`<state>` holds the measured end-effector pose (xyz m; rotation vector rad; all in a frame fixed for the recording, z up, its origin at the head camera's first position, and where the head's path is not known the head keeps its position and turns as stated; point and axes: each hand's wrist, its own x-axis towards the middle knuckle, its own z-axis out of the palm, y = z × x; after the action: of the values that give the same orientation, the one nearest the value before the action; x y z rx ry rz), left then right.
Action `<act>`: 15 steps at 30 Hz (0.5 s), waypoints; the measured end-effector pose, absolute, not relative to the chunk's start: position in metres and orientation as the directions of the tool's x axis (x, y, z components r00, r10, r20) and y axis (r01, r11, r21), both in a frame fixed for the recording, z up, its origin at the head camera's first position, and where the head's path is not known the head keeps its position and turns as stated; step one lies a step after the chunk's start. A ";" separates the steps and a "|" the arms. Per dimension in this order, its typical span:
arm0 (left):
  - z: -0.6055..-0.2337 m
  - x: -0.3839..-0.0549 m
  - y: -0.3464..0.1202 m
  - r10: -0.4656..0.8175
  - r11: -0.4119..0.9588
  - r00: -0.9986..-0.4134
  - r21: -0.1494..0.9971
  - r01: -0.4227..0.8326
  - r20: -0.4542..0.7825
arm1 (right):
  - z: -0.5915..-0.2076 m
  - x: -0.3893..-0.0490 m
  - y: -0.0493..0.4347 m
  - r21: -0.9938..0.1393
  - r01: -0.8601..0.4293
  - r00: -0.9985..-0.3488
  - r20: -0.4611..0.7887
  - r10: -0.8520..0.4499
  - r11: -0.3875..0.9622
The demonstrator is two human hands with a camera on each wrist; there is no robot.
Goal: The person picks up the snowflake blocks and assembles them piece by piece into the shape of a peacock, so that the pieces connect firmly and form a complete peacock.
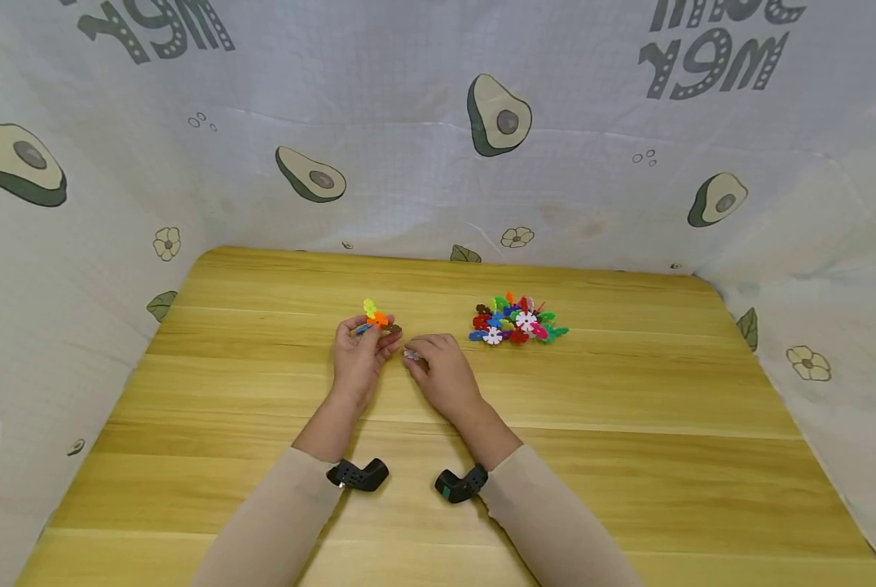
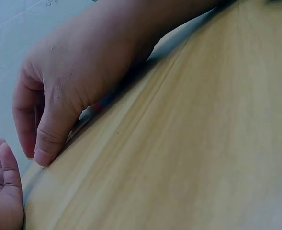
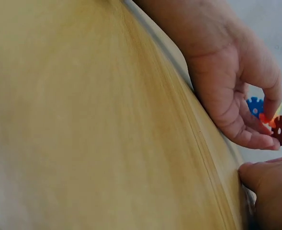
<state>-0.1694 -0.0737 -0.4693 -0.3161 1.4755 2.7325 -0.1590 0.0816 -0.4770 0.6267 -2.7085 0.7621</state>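
Between thumb and fingers my left hand [image 1: 355, 365] holds a small cluster of joined snowflake discs. Its orange disc [image 1: 377, 320] is in the middle, with a yellow disc [image 1: 369, 307] above it. A blue disc [image 3: 255, 106] and a brown disc [image 3: 280, 130] stick out to the sides in the right wrist view. My right hand [image 1: 446, 377] is just to the right, low over the table, thumb and fingertips pinching a small whitish piece [image 1: 411, 355]. That piece is mostly covered by the fingers. In the left wrist view, the right hand's fingertips [image 2: 42, 158] point down at the tabletop.
A heap of multicoloured snowflake discs [image 1: 518, 319] lies on the wooden table [image 1: 628, 456], right of the hands. Behind and beside the table hangs a pale cloth [image 1: 408, 122] printed with avocados. Black bands [image 1: 358, 474] sit on both wrists.
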 end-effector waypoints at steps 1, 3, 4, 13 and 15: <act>-0.469 -0.169 -0.073 -0.076 -0.546 -0.980 0.830 -0.114 -0.185 | -0.477 -0.159 0.082 -0.426 -0.467 -0.874 0.355 -0.332 0.774; -0.469 -0.169 -0.073 -0.070 -0.534 -0.981 0.837 -0.119 -0.183 | -0.477 -0.159 0.082 -0.416 -0.470 -0.872 0.354 -0.337 0.779; -0.469 -0.169 -0.073 -0.065 -0.528 -0.981 0.840 -0.121 -0.182 | -0.476 -0.158 0.082 -0.406 -0.474 -0.869 0.357 -0.342 0.781; -0.469 -0.167 -0.073 -0.053 -0.546 -0.986 0.831 -0.106 -0.161 | -0.476 -0.160 0.081 -0.493 -0.347 -0.915 0.367 -0.171 0.798; -0.469 -0.167 -0.072 -0.059 -0.543 -0.987 0.834 -0.097 -0.153 | -0.477 -0.160 0.080 -0.623 -0.294 -0.934 0.349 -0.078 0.725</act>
<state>-0.1673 -0.0723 -0.4694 -0.2537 1.4918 2.7281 -0.1600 0.0799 -0.4768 0.2916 -2.6306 1.0247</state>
